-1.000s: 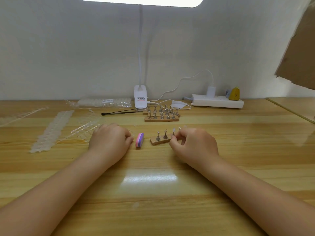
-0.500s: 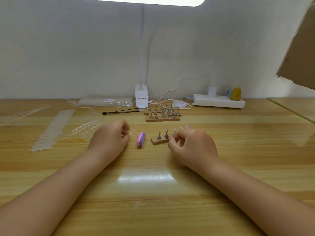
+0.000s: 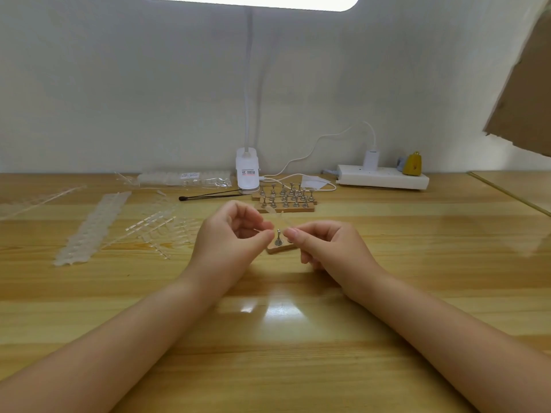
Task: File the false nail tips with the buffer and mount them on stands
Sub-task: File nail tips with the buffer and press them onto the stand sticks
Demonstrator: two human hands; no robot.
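Both hands meet above the small wooden stand point(image 3: 278, 248): left hand point(image 3: 231, 234) and right hand point(image 3: 325, 244) each pinch a clear nail-tip strip point(image 3: 277, 217).

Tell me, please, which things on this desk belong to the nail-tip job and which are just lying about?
Belonging to the job:
- clear nail tip, pinched between left hand and right hand
- small wooden stand
- spare stands
- strips of clear tips

Lying about:
- power strip
- lamp base
- black stick

The buffer is not visible.
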